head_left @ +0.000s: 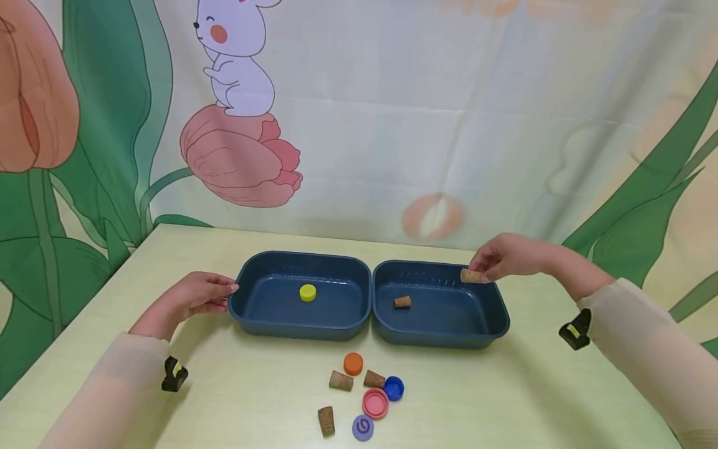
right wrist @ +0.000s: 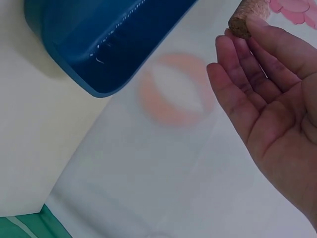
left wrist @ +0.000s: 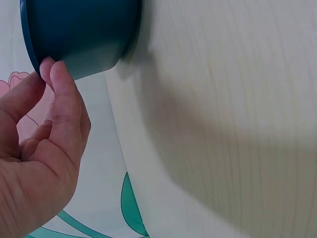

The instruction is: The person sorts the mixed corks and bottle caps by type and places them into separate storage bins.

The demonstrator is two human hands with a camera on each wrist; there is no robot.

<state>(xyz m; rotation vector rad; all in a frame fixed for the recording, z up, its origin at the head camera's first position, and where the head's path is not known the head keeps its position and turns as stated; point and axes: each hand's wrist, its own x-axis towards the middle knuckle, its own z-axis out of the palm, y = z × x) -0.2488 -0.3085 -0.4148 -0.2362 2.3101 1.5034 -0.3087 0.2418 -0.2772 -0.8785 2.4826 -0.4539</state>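
Purple cap (head_left: 363, 428), loose corks (head_left: 341, 381), blue trays (head_left: 297, 332), right hand (head_left: 509, 255) pinching another cork (head_left: 470, 275), left hand (head_left: 193, 294) apparently gripping tray rim (left wrist: 29, 42)

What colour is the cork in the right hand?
The cork is tan with a darker brown end; best seen in the right wrist view.

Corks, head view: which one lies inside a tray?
The cork in the right tray; of the others, one is pinched in the right hand and three are on the table.
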